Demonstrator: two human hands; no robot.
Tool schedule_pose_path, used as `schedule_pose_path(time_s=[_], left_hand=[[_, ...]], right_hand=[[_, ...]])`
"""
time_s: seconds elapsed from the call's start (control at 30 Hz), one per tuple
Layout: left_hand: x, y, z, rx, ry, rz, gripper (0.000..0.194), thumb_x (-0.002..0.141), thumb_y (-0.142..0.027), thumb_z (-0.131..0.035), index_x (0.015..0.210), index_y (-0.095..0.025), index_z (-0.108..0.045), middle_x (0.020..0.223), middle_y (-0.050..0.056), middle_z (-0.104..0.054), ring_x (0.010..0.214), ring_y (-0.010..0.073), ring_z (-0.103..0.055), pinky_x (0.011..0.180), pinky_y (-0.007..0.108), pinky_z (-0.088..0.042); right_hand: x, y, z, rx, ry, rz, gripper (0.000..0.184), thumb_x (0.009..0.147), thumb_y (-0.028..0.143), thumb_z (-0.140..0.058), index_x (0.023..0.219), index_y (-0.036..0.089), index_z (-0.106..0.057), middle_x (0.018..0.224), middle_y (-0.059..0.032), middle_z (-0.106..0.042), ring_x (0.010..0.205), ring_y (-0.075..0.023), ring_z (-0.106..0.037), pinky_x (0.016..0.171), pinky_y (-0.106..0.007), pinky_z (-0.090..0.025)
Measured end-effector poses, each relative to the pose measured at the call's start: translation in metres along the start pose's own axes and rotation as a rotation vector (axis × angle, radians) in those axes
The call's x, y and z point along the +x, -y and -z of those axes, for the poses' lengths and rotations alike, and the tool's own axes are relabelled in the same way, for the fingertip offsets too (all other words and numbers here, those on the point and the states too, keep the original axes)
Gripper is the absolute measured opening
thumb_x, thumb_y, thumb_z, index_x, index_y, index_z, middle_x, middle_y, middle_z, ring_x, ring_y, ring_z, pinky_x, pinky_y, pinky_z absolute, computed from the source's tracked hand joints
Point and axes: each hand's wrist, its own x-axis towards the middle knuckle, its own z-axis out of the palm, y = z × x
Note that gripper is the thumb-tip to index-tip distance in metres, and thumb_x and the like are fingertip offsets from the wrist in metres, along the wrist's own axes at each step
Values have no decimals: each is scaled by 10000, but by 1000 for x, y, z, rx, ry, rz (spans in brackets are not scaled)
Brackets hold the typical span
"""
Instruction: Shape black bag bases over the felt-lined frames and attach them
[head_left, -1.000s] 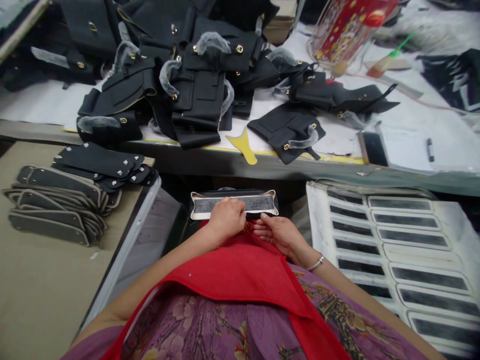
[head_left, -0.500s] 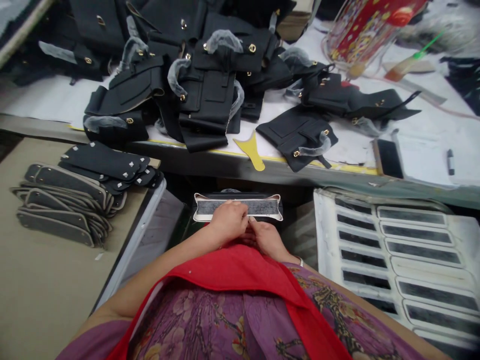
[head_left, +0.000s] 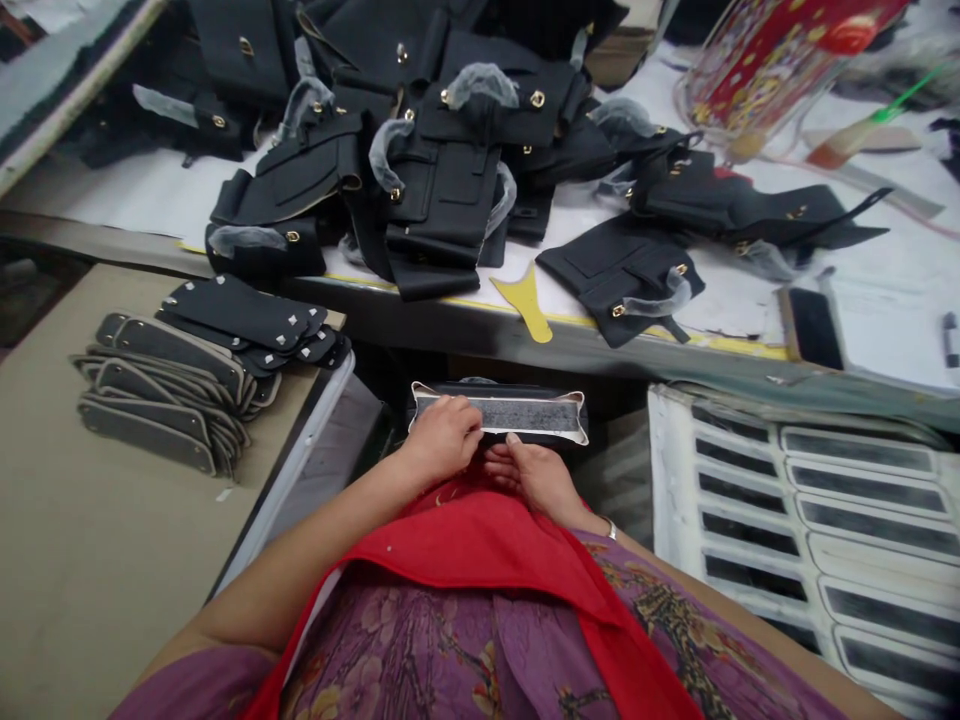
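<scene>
Left hand is curled over the near edge of a half-made black bag, fingertips bunched together there, though I can't tell if they're actually pinching anything. Right hand is just beside it at the same edge, thumb up top and fingers curled underneath; can't tell how tight that one is either. So the bag sits right up at the lap, just below the bench, with a long gray strip facing up and pale edging around it. Closest to that you've got a red apron over a purple flowered top, plus a bracelet on the right wrist. Off to the left, a tan board holds a messy stack of gray panels next to some black pieces. Over on the right are rows of dark strips framed in white. Up on the bench there's a yellow piece at the edge, a big heap of black bag parts with plastic-wrapped handles, and a red-patterned container near the back.
</scene>
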Motion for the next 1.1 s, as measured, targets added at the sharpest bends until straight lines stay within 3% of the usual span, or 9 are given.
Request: schedule_pose_path(time_s=[0.27,0.53,0.7,0.97,1.1], left_hand=[[2,0,5,31,24,47,109,834,-225,-505,775,-174,-581,845,55,-565,832,206,-503,783,328,-420],[-15,29,26,112,90,88,133,841,-269,-512,786,-183,-597,906,61,-554,903,226,-509,782,357,-425],[-19,36,27,79,74,108,127,837,-220,-486,775,-181,-590,901,61,-553,888,218,-506,758,350,-427],[-24,43,23,37,7,113,92,824,-147,-468,785,-166,-549,916,77,-544,869,216,-484,793,352,-440],[-24,37,24,85,34,83,97,835,-156,-464,810,-173,-556,951,78,-551,901,219,-481,818,361,-437]], right_hand=[[4,4,-21,-28,97,-86,324,939,294,-430,806,74,-628,668,-97,-690,562,-124,-654,500,-187,-486],[4,8,-43,-34,97,-127,339,931,277,-453,718,75,-623,697,-108,-698,570,-139,-666,568,-227,-520],[7,4,-57,-19,133,-145,340,919,264,-479,683,67,-625,672,-116,-694,578,-151,-672,632,-251,-540],[16,-11,-85,66,208,-95,367,931,251,-425,638,96,-583,660,-106,-686,554,-151,-654,560,-249,-532],[3,-16,-83,47,254,-34,376,924,309,-418,659,109,-595,683,-99,-687,595,-152,-657,545,-241,-522]])
